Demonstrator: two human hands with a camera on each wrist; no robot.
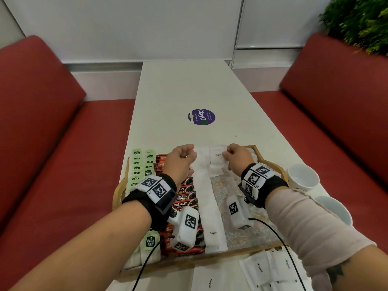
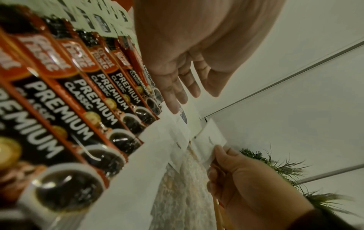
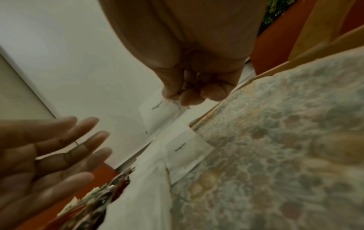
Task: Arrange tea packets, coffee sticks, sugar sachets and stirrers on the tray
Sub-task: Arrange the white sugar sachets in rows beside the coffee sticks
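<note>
The right hand (image 1: 237, 156) is pinching a flat white paper sugar sachet (image 1: 218, 157) over the far edge of the wooden tray (image 1: 270, 164). The left hand (image 1: 180, 159) is hovering just beside it, fingers straight and loosely spread, holding nothing. Glossy red coffee sticks (image 1: 185, 196) and pale-green tea packets (image 1: 142, 166) are lining the tray's left side.
</note>
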